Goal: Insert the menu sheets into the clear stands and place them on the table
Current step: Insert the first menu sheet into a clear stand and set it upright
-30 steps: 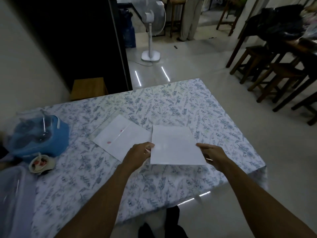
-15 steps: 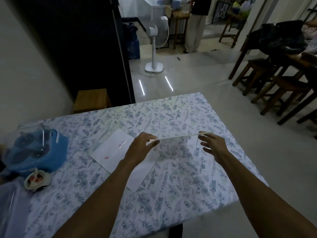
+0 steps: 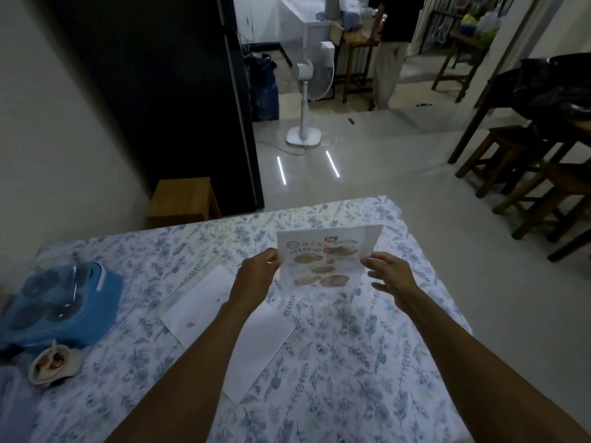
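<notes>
1. Whereas a second ago the menu sheet [image 3: 324,259] lay blank side up and half a second ago was edge-on, it now stands near upright above the worktop [image 3: 351,362] with its printed face of dishes turned to the camera; the flip is done.
2. Head view, hands: the left hand [image 3: 259,270] has its fingers [image 3: 271,258] pinched together on the sheet's edge at 9 o'clock and carries it. The right hand [image 3: 390,276] is at the sheet's 3 o'clock edge with fingers spread apart; whether they touch the paper I cannot tell.
3. Head view, the rest: a second white sheet [image 3: 230,327] lies flat at 7 o'clock from the held one, partly under the left forearm. No clear stand can be made out for certain; a faint clear edge beside that sheet may be one. A blue container [image 3: 64,302] sits far off at 9 o'clock.
4. Meaning for the task: the right side is found, so in my judgement the sheet is ready to be slid into a stand, and nothing is inserted yet.
</notes>
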